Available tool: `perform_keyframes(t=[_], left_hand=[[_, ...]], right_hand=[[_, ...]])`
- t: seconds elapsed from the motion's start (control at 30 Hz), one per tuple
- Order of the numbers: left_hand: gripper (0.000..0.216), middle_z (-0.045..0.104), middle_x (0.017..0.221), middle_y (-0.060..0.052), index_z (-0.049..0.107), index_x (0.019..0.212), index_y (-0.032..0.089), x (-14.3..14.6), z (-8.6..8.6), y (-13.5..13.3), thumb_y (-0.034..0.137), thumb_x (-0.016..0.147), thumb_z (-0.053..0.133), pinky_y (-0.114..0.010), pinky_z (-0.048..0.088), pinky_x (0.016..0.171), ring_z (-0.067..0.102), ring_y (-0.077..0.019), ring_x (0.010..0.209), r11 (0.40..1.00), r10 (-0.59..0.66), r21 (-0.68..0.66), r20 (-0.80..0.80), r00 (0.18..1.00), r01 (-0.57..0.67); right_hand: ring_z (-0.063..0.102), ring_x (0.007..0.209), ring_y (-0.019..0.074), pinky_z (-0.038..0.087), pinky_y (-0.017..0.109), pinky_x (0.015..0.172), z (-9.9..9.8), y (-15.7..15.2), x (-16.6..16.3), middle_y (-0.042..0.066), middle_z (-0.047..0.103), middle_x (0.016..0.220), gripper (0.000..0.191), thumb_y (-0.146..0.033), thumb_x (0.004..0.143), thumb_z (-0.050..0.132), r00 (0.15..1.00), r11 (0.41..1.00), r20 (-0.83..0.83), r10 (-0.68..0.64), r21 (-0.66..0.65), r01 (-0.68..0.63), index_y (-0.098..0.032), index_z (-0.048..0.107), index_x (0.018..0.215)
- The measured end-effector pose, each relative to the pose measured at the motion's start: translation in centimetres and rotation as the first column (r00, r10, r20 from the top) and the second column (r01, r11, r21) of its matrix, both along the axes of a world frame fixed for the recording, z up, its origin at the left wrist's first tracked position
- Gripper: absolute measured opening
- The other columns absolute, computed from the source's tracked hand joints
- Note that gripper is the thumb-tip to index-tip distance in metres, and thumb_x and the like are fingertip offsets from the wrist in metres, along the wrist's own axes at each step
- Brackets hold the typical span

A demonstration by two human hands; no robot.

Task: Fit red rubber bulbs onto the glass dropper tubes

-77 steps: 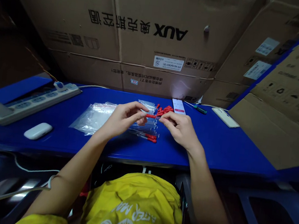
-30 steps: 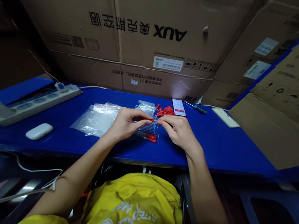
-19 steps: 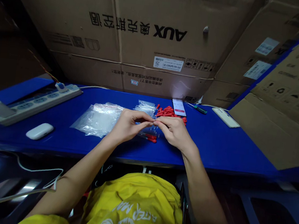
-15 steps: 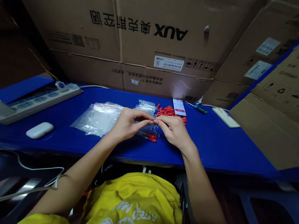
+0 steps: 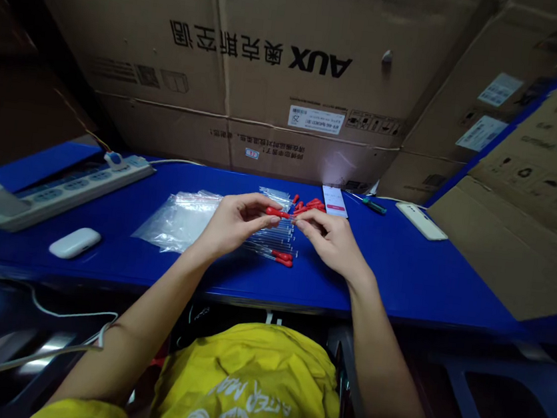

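Note:
My left hand (image 5: 234,221) pinches a small red rubber bulb (image 5: 275,212) over the blue table (image 5: 401,277). My right hand (image 5: 333,239) is closed in a pinch just to its right, fingertips at the bulb's end, seemingly on a thin clear tube that I cannot make out well. Under both hands lies a row of clear glass tubes (image 5: 278,239), two of them with red bulbs (image 5: 283,258) on the near end. A heap of loose red bulbs (image 5: 309,205) sits just beyond the hands.
Clear plastic bags (image 5: 177,219) lie left of the hands. A power strip (image 5: 67,188) and a white case (image 5: 75,243) are at far left. Two phones (image 5: 334,200) (image 5: 421,220) and a green-handled screwdriver (image 5: 373,206) lie at the back. Cardboard boxes (image 5: 283,82) wall the table.
My hands met above the tubes with fingertips pinched together, then lifted slightly; a red bulb now shows in my left fingers. The bulb heap is partly hidden again by my right hand.

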State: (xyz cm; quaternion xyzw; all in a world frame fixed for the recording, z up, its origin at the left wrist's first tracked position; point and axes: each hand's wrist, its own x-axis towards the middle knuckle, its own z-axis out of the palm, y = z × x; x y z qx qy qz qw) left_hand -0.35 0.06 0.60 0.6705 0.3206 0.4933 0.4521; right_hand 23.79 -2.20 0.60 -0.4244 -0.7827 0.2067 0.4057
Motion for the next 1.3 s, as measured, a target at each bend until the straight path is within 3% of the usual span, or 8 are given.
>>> perform_keyframes(t=[0.3,0.5,0.83,0.97,1.03,1.13,1.23,1.3], left_hand=[[0.037,0.083,0.103,-0.008,0.081,0.121,0.020,0.8,0.2,-0.3,0.042,0.092,0.083,-0.033,0.061,0.089,0.078,-0.0207,0.094,0.995,-0.001,-0.100,0.216,0.976,0.023],[0.039,0.083,0.111,-0.009,0.080,0.116,0.020,3.4,-0.2,-1.1,0.052,0.093,0.081,-0.036,0.056,0.104,0.077,-0.0217,0.107,0.974,0.018,-0.197,0.556,0.831,0.111],[0.033,0.084,0.102,-0.010,0.076,0.101,0.018,3.2,0.1,-1.5,0.049,0.092,0.083,-0.041,0.054,0.110,0.078,-0.0284,0.116,0.992,0.001,-0.111,0.502,0.865,0.063],[0.032,0.084,0.104,-0.011,0.074,0.095,0.019,3.1,-0.2,-1.4,0.051,0.096,0.079,-0.045,0.052,0.114,0.073,-0.0316,0.127,0.994,-0.034,-0.076,0.475,0.879,0.079],[0.033,0.084,0.104,-0.011,0.073,0.094,0.019,2.9,-0.3,-1.4,0.051,0.098,0.076,-0.047,0.051,0.116,0.071,-0.0326,0.131,0.994,-0.058,-0.060,0.455,0.889,0.096],[0.034,0.084,0.109,-0.013,0.071,0.090,0.019,2.5,-0.2,-1.4,0.052,0.099,0.074,-0.048,0.050,0.116,0.068,-0.0348,0.136,0.993,-0.090,-0.028,0.415,0.905,0.112],[0.036,0.084,0.112,-0.015,0.070,0.088,0.019,2.1,-0.1,-1.4,0.053,0.100,0.073,-0.049,0.051,0.115,0.065,-0.0365,0.139,0.990,-0.126,-0.016,0.390,0.912,0.143],[0.037,0.084,0.111,-0.015,0.069,0.088,0.019,1.9,0.0,-1.5,0.054,0.100,0.071,-0.049,0.052,0.112,0.066,-0.0367,0.138,0.986,-0.147,-0.019,0.382,0.912,0.166]], right_hand=[[0.049,0.061,0.0149,0.032,0.029,0.061,-0.2,-0.2,-1.3,-0.002,0.059,0.071,0.025,-0.039,0.109,0.054,0.997,0.999,-0.068,0.043,0.015,-0.043,-0.021,0.066,0.095],[0.048,0.056,0.0146,0.031,0.029,0.061,-1.2,-0.9,-4.6,-0.005,0.051,0.064,0.028,-0.039,0.112,0.046,0.990,0.999,-0.137,-0.028,0.041,0.034,-0.023,0.058,0.092],[0.049,0.060,0.0155,0.031,0.030,0.061,-1.9,-1.7,-6.8,-0.001,0.056,0.070,0.030,-0.042,0.111,0.047,0.955,0.995,-0.287,-0.073,0.041,0.089,-0.022,0.061,0.093],[0.039,0.053,0.0122,0.029,0.028,0.055,-2.2,-1.6,-7.5,-0.004,0.047,0.063,0.040,-0.052,0.108,0.054,0.868,0.995,-0.496,0.007,-0.086,-0.057,-0.023,0.056,0.082],[0.026,0.045,0.0100,0.022,0.026,0.048,-2.1,-1.6,-7.8,-0.010,0.033,0.055,0.043,-0.060,0.104,0.060,0.749,0.942,-0.658,0.077,-0.198,-0.271,-0.024,0.053,0.080],[0.009,0.041,0.0072,0.013,0.023,0.042,-1.5,-1.8,-7.9,-0.016,0.018,0.051,0.047,-0.065,0.096,0.071,0.555,0.759,-0.827,0.093,-0.301,-0.577,-0.025,0.050,0.082],[0.004,0.041,0.0059,0.012,0.019,0.040,-0.9,-2.3,-7.9,-0.017,0.014,0.050,0.050,-0.063,0.092,0.077,0.452,0.595,-0.891,0.055,-0.334,-0.731,-0.025,0.046,0.082],[0.002,0.041,0.0058,0.013,0.018,0.040,-0.7,-2.6,-8.0,-0.018,0.013,0.050,0.050,-0.062,0.094,0.077,0.405,0.529,-0.913,0.039,-0.325,-0.784,-0.025,0.044,0.083]])
